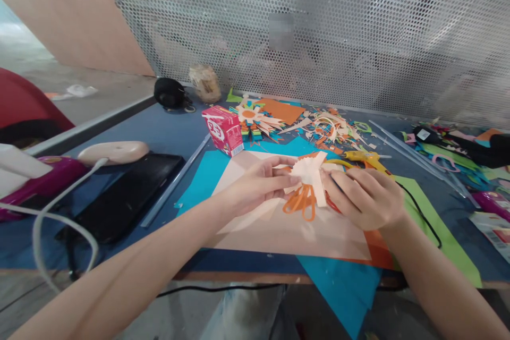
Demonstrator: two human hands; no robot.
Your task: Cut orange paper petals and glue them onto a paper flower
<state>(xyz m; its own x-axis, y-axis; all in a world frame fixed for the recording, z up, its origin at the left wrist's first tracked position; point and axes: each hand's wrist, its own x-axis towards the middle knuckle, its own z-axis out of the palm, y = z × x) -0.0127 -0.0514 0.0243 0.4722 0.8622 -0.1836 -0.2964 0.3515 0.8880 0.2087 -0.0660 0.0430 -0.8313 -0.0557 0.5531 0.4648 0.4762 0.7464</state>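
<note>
My left hand (258,183) pinches a small paper flower (308,170) between thumb and fingers. The flower has a cream scalloped edge, and orange paper loops (302,202) hang below it. A straight cream paper strip (320,183) stands against its right side. Closed at that strip, my right hand (360,196) has its fingertips on the strip's edge. A bit of red and a dark edge show by its curled fingers; I cannot make out what they belong to. Under both hands lies a cream paper sheet (255,234), on top of blue paper (342,287) and orange paper (378,249).
A pink box (223,130) stands behind the sheets, beside paper flowers (251,117) and scraps (326,125). A yellow glue gun (368,158) lies behind my right hand, its black cord crossing green paper (438,228). At left are a black phone (131,196) and white cable (37,228).
</note>
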